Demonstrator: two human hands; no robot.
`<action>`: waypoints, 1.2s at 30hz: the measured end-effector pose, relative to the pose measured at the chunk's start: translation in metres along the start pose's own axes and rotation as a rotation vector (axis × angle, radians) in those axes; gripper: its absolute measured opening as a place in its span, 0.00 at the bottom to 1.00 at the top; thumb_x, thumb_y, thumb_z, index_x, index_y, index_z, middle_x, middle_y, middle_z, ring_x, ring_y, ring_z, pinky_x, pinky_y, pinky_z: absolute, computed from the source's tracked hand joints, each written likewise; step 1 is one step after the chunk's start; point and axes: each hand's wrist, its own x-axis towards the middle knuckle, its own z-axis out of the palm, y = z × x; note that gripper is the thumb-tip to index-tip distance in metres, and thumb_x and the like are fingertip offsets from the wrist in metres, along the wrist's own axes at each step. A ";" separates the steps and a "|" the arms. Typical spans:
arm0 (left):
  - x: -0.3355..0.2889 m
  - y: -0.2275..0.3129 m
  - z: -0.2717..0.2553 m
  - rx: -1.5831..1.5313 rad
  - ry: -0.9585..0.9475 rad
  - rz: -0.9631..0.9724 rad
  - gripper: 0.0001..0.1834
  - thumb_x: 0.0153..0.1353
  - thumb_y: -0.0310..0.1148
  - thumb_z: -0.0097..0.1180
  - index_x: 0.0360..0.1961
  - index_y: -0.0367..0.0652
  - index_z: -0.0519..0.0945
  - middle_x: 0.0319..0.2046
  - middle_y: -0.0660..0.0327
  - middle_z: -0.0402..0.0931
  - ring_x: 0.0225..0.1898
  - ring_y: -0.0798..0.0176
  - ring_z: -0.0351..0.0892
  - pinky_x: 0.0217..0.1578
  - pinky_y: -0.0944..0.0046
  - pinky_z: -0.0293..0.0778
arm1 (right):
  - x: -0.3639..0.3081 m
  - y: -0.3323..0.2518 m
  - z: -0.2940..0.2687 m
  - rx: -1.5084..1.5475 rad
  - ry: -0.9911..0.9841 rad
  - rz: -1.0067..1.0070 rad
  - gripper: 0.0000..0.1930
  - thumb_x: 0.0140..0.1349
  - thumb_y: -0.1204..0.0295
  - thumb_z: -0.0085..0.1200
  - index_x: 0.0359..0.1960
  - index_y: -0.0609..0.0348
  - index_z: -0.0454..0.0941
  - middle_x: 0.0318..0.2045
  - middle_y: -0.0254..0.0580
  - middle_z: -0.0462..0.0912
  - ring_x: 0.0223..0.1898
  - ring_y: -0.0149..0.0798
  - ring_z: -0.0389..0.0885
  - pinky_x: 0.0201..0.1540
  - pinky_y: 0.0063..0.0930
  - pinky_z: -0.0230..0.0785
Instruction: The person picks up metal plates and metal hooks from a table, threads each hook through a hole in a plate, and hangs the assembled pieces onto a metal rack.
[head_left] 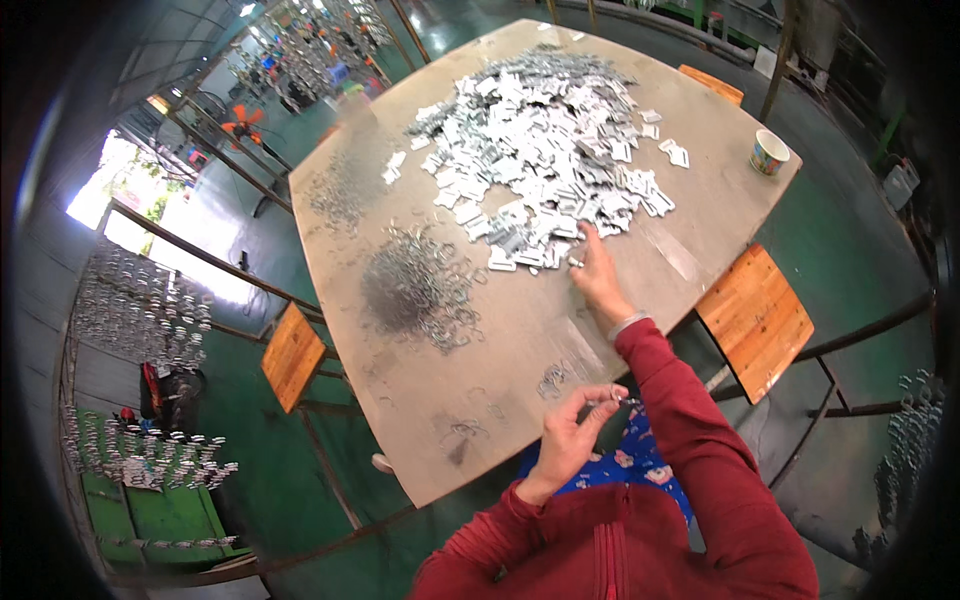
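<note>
Close to my body, above the table's near edge, my left hand (574,436) is closed in a pinch. A small shiny metal piece (626,401) sticks out of its fingertips; its exact kind is too small to make out. My right hand (600,278) is stretched forward over the table, index finger and thumb apart, the index fingertip at the near edge of a large heap of flat silvery metal plates (540,140). I see nothing held in it. Left of the heap lies a tangled pile of thin metal rings (425,290). A few more rings (551,380) lie near my left hand.
The brown tabletop (520,325) carries a paper cup (768,152) at its far right corner. Wooden stools stand at the right (757,320) and left (293,357). Racks of hanging metal parts (150,450) stand at the left, and an orange fan (243,124) further back.
</note>
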 end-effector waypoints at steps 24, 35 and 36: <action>0.029 -0.013 0.007 0.336 -0.057 0.170 0.09 0.56 0.29 0.56 0.35 0.34 0.76 0.32 0.54 0.77 0.38 0.60 0.77 0.39 0.65 0.72 | -0.117 -0.134 -0.165 0.354 -0.301 0.262 0.25 0.49 0.83 0.56 0.52 0.63 0.70 0.28 0.36 0.79 0.28 0.25 0.77 0.32 0.17 0.70; 0.162 -0.033 -0.183 1.049 0.622 0.258 0.11 0.54 0.33 0.56 0.32 0.36 0.81 0.32 0.49 0.79 0.37 0.50 0.77 0.37 0.57 0.71 | -0.139 -0.130 -0.167 0.262 -0.241 0.214 0.06 0.50 0.82 0.58 0.31 0.67 0.75 0.25 0.34 0.78 0.25 0.23 0.76 0.29 0.15 0.69; 0.173 -0.041 -0.196 1.184 0.611 0.252 0.09 0.53 0.33 0.56 0.31 0.37 0.81 0.32 0.50 0.78 0.36 0.49 0.77 0.37 0.55 0.71 | -0.140 -0.130 -0.166 0.261 -0.249 0.213 0.07 0.50 0.82 0.57 0.31 0.67 0.75 0.25 0.34 0.79 0.25 0.23 0.76 0.29 0.15 0.69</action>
